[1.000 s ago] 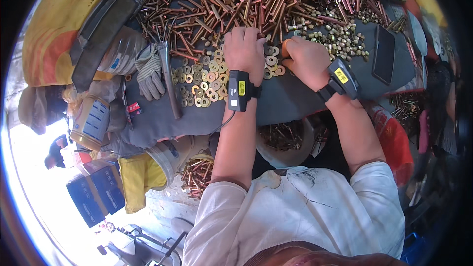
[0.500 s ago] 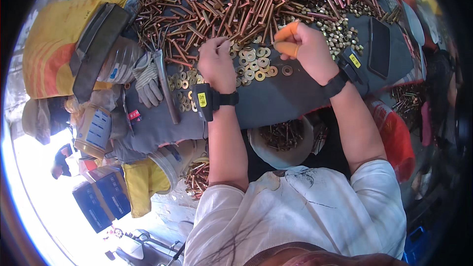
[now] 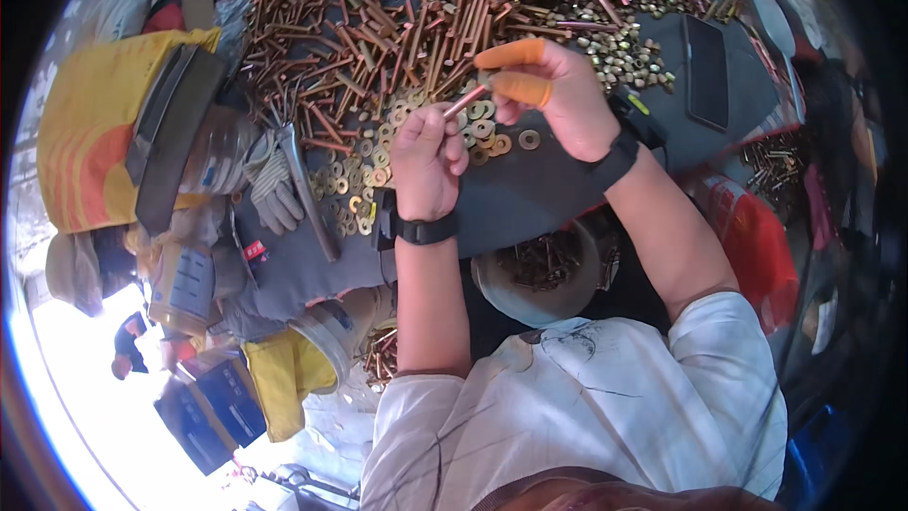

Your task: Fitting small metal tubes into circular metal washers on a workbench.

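My left hand (image 3: 427, 159) is raised over the dark work mat (image 3: 511, 199) and pinches a copper-coloured bolt (image 3: 463, 101) by its shank. My right hand (image 3: 553, 95), with orange rubber covers on two fingertips, meets the bolt's far end; something small at those fingertips is too small to make out. Both wrists wear black bands. Under the hands lie several brass washers (image 3: 378, 166). A big heap of copper bolts (image 3: 397, 9) fills the far side of the mat.
A pile of small nuts (image 3: 619, 43) sits far right, beside a black phone (image 3: 705, 71). Left are a work glove (image 3: 274, 189), pliers-like tool (image 3: 303, 180) and a yellow bag (image 3: 90, 132). A bowl of assembled parts (image 3: 539, 270) rests near my lap.
Both hands rose from the washers on the mat. The left hand now holds a bolt up, and the right hand has come in to its tip.
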`<state>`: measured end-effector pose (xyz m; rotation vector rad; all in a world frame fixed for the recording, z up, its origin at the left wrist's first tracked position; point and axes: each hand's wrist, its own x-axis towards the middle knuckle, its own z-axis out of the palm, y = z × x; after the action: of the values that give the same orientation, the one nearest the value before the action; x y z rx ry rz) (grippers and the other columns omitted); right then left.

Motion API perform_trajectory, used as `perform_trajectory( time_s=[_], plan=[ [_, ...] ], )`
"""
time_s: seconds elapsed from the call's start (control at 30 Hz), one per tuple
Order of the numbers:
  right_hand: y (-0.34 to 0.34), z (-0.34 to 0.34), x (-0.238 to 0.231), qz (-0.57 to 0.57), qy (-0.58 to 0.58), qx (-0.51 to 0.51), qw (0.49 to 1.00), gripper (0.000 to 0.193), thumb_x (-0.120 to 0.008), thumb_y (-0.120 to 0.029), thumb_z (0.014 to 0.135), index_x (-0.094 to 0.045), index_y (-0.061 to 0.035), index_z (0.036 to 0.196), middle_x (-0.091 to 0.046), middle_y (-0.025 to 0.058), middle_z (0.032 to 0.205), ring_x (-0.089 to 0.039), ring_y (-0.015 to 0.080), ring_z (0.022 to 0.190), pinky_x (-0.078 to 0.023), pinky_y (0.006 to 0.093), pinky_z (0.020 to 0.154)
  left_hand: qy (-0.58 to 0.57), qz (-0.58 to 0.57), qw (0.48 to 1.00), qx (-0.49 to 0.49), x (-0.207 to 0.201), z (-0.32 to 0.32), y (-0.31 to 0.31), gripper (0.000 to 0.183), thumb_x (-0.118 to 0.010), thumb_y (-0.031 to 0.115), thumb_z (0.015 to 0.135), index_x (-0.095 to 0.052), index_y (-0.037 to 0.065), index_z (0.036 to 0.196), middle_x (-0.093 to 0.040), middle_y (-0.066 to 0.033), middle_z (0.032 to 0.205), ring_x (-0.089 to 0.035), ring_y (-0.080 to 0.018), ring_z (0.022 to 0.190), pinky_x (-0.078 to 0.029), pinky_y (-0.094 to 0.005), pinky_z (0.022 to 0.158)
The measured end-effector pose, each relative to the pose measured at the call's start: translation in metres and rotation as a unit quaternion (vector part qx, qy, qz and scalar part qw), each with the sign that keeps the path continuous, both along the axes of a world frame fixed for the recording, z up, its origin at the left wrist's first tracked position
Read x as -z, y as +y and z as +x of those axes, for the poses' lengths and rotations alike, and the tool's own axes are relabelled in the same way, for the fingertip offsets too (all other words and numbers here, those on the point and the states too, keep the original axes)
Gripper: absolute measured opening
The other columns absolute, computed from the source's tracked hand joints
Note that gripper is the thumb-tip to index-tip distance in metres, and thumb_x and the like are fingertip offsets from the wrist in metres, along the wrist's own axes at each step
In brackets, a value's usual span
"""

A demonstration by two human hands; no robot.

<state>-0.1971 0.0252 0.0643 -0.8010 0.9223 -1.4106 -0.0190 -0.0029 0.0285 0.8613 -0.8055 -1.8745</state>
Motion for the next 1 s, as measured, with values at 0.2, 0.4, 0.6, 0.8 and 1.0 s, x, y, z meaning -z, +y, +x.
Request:
perform_trajectory(
  time_s=[0.2, 0.4, 0.6, 0.8, 1.0],
  plan=[
    [0.001, 0.009, 0.014, -0.08, 0.231, -0.022, 0.969, 0.028, -0.067, -0.006, 0.08, -0.062, -0.0016, 0.107, -0.064, 0.0048, 0.082, -0.061, 0.0109, 0.07, -0.049, 0.0237, 0.064, 0.058, 0.034, 0.994, 0.09, 0.004, -0.005, 0.007, 0.011, -0.053, 0.018, 0.094, -0.054, 0.006, 0.094, -0.05, -0.0007, 0.075, -0.043, -0.0052, 0.054, -0.035, -0.0176, 0.043],
    [-0.022, -0.082, 0.02, -0.097, 0.765, 0.226, 0.595, 0.032, -0.069, -0.007, 0.07, -0.063, -0.0094, 0.102, -0.061, 0.0087, 0.096, -0.056, 0.0286, 0.098, -0.047, 0.0366, 0.081, 0.049, 0.011, 0.998, 0.043, 0.005, 0.001, 0.002, 0.009, -0.054, 0.016, 0.093, -0.055, 0.007, 0.09, -0.053, -0.0014, 0.075, -0.044, -0.0062, 0.054, -0.035, -0.0189, 0.043],
    [-0.025, -0.099, 0.024, -0.04, 0.771, 0.208, 0.6, 0.018, -0.072, -0.009, 0.067, -0.061, -0.006, 0.081, -0.063, 0.0085, 0.089, -0.059, 0.0275, 0.096, -0.047, 0.0356, 0.079, 0.018, 0.007, 1.0, -0.001, 0.005, 0.001, 0.0, 0.009, -0.056, 0.014, 0.091, -0.056, 0.005, 0.093, -0.055, -0.0024, 0.077, -0.049, -0.007, 0.056, -0.04, -0.0196, 0.044],
    [-0.008, -0.058, 0.005, -0.157, 0.579, 0.126, 0.79, 0.019, -0.07, -0.009, 0.074, -0.064, -0.01, 0.092, -0.065, 0.0064, 0.085, -0.062, 0.0248, 0.074, -0.048, 0.0325, 0.063, -0.076, -0.056, 0.995, -0.031, -0.004, 0.003, 0.0, 0.009, -0.056, 0.013, 0.091, -0.056, 0.004, 0.091, -0.053, -0.0027, 0.07, -0.045, -0.0082, 0.052, -0.038, -0.0195, 0.044],
    [-0.006, -0.05, -0.001, -0.247, 0.625, 0.102, 0.734, 0.016, -0.07, -0.009, 0.072, -0.066, -0.0091, 0.087, -0.063, 0.0038, 0.084, -0.062, 0.0235, 0.073, -0.049, 0.0306, 0.061, -0.145, -0.078, 0.985, -0.059, -0.005, 0.0, 0.002, 0.01, -0.056, 0.008, 0.089, -0.058, -0.001, 0.094, -0.054, -0.0036, 0.061, -0.048, -0.0087, 0.047, -0.04, -0.0196, 0.04]
  ],
)
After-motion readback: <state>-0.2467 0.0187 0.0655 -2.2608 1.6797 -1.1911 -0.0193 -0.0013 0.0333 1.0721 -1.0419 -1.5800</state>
